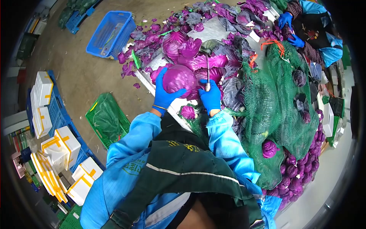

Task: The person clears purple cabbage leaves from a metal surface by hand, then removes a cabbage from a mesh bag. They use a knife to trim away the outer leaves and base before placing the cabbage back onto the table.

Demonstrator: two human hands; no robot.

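A round, glossy red cabbage [179, 78] rests over the metal table's near edge, among loose leaves. My left hand [166, 94], in a blue glove, is closed around its left and lower side. My right hand [210, 98], gloved in blue too, grips the handle of a knife [208, 70] just right of the cabbage. The knife's thin blade points away from me, and its tip looks bent among the leaves. Behind the cabbage lie big peeled purple leaves [207, 62] and another leafy cabbage [175, 44].
Green mesh sacks [263, 103] lie on the right, with many cabbages [297, 171] piled beyond. At upper right a co-worker's gloved hands [291, 30] handle leaves. A blue crate [110, 34] and a green crate [108, 118] stand on the floor. White foam boxes [63, 145] fill the left.
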